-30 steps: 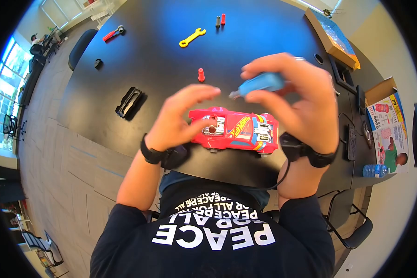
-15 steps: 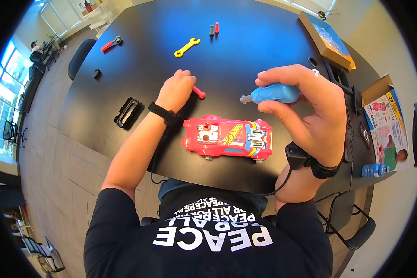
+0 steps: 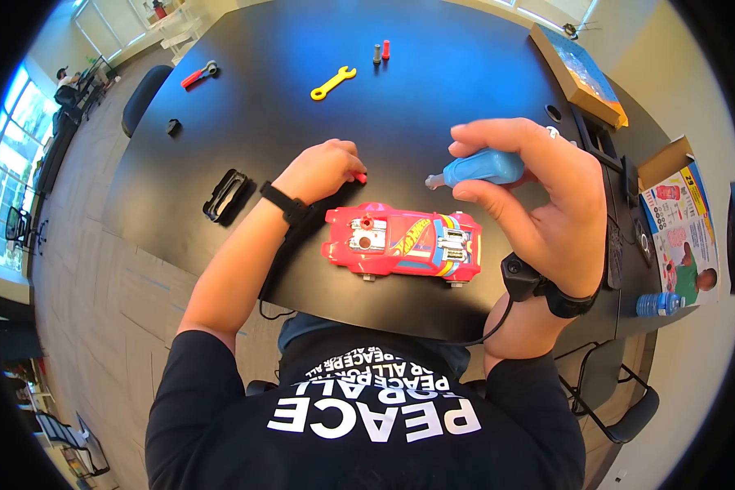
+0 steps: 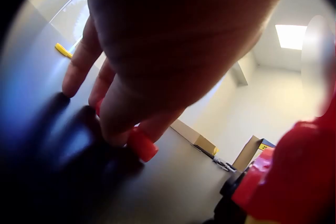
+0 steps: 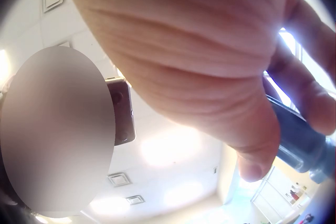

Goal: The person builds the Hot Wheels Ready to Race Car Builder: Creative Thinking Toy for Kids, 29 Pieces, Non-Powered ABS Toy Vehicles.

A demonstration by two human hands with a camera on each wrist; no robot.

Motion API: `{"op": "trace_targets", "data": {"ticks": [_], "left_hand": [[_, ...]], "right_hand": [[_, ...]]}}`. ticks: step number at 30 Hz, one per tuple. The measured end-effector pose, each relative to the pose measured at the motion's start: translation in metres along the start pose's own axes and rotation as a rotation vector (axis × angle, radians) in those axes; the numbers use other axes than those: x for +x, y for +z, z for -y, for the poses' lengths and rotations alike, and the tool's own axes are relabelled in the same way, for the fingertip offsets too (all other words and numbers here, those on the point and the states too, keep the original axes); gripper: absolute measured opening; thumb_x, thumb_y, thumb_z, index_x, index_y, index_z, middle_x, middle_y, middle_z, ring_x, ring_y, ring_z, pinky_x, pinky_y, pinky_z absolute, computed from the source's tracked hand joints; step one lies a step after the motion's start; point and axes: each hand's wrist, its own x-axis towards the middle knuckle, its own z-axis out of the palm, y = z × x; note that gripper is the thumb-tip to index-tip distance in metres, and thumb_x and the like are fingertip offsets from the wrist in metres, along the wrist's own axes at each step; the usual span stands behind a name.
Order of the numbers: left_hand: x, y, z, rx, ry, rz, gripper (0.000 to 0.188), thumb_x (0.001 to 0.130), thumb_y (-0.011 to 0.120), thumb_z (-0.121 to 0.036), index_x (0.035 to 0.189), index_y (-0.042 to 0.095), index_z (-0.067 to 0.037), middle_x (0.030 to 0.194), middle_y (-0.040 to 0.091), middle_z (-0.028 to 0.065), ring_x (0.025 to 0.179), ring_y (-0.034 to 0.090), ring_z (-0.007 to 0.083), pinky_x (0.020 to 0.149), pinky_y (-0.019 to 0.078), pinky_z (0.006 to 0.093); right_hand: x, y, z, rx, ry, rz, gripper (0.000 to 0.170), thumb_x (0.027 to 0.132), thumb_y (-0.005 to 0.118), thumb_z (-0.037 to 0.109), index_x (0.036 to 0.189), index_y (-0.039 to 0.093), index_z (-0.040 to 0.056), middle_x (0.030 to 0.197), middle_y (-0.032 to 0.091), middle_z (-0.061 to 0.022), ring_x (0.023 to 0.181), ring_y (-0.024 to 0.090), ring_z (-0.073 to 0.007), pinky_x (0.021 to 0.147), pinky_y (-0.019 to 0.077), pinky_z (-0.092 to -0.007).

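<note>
In the head view my left hand (image 3: 318,170) is low over the black table beyond the toy car, its fingertips round a red plastic bolt (image 3: 361,176). The left wrist view shows the bolt (image 4: 142,145) lying on its side between thumb and fingers, mostly covered by them. My right hand (image 3: 551,184) grips a blue toy screwdriver (image 3: 488,167) by its handle, in the air right of the bolt, its grey tip pointing left. A red toy car (image 3: 404,243) with a chrome engine and yellow and blue stripes rests near the table's front edge, between my forearms and touched by neither hand.
Further back lie a yellow wrench (image 3: 333,83), a grey bolt (image 3: 376,54) and another red bolt (image 3: 386,50). A red-handled ratchet (image 3: 200,74) and a black open case (image 3: 227,197) are on the left. An open box (image 3: 580,75) and a water bottle (image 3: 660,305) stand right.
My left hand has left the car and reached forward to the red bolt, which stood upright and now lies tipped in its fingers. The right hand has drawn the screwdriver slightly rightward, away from the car.
</note>
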Motion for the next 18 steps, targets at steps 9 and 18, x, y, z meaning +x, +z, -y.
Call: {"op": "trace_targets", "data": {"ticks": [9,18], "left_hand": [[-0.084,-0.043,-0.087,-0.618,0.046,-0.46,0.043,0.093,0.07,0.016,0.131,0.077,-0.002,0.114,0.064,0.0066,0.103,0.072,0.0143,0.081,0.0551,0.0257],[-0.093,-0.017,-0.11,-0.775,-0.015,-0.319,0.036,0.09,0.072,0.014,0.124,0.071,0.003,0.117,0.072,0.0088,0.094,0.072,0.0133,0.074,0.06,0.0265]], "right_hand": [[0.002,0.012,0.0,0.089,-0.059,0.03,0.044,0.086,0.089,0.003,0.127,0.074,-0.0015,0.104,0.079,-0.0116,0.091,0.079,-0.0193,0.079,0.0639,-0.0293],[0.008,0.042,-0.004,0.132,-0.166,0.096,0.04,0.085,0.09,0.004,0.123,0.076,0.0037,0.105,0.079,-0.0092,0.086,0.074,-0.0226,0.066,0.059,-0.0313]]}}
